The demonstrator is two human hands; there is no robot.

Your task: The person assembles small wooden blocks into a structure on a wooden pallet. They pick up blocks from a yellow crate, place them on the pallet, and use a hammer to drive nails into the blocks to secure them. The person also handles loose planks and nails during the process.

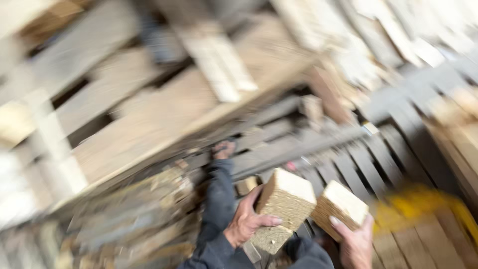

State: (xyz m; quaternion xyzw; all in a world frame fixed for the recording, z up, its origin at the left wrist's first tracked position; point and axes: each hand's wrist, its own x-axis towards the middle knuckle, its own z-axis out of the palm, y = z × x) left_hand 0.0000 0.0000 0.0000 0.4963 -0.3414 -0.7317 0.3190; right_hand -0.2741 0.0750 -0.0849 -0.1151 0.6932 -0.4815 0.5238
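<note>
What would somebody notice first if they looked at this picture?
First, the two pale chipboard blocks low in the middle: the left hand grips the bigger block and the right hand holds the smaller block beside it. Above and to the left, blurry wooden pallets fill the picture. A blurred yellow thing shows at the lower right; I cannot tell what it is.

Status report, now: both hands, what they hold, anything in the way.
Left hand gripping one pressed-wood block. Right hand gripping a second block. Blocks side by side, contact unclear. Blurred pallets close ahead.
</note>
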